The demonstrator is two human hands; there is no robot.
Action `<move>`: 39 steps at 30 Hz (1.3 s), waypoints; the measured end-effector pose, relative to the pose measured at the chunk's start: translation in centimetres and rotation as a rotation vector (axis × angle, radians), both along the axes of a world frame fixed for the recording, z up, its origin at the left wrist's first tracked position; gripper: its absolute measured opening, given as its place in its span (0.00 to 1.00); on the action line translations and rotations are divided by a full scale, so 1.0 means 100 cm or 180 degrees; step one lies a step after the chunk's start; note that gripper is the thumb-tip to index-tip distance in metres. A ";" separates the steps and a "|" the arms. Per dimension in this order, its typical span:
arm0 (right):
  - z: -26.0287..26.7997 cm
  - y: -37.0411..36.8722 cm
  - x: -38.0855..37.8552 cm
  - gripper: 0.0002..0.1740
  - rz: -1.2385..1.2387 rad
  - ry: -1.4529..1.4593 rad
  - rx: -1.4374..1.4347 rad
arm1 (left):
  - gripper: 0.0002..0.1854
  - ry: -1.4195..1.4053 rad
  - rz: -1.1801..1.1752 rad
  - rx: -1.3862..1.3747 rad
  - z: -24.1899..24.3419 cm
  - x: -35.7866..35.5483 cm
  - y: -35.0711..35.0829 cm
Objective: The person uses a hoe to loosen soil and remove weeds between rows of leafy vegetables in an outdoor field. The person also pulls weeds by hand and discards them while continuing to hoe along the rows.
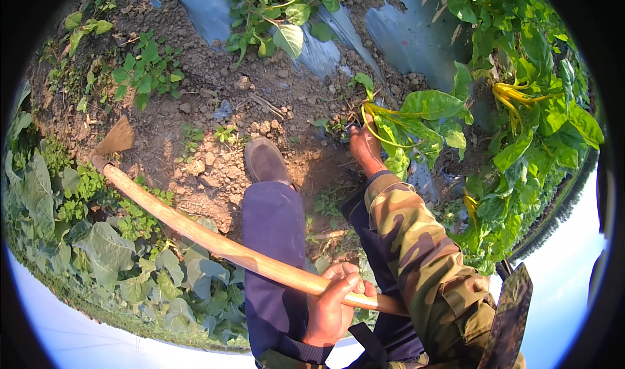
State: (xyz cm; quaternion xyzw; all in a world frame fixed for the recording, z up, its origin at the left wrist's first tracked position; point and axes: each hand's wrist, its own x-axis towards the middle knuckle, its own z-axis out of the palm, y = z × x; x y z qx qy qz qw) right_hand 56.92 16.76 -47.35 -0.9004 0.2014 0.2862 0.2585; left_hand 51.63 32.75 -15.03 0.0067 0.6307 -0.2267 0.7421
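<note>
My left hand (333, 303) is wrapped around the wooden handle (219, 242) of a hoe, close to its near end. The handle slants across my left leg towards the far left, where the rust-brown hoe blade (116, 137) rests at the soil. My right hand (366, 147) reaches down to the ground at the base of a chard plant with yellow stalks (429, 106). Its fingertips are beside small weeds (336, 126), partly hidden by the plant and shadow, so I cannot tell whether they grip anything.
Silvery plastic mulch film (415, 37) covers part of the bed ahead. More chard (527, 149) grows at right, broad-leaved plants (105, 249) at lower left, and a leafy plant (288, 32) at top. Weeds (149, 69) stand in the cloddy soil. My shoe (266, 160) is planted mid-view.
</note>
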 end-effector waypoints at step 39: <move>-0.011 0.031 0.066 0.06 -0.3062 0.1352 0.0906 | 0.08 -0.0044 0.0084 0.0046 -0.004 -0.002 -0.007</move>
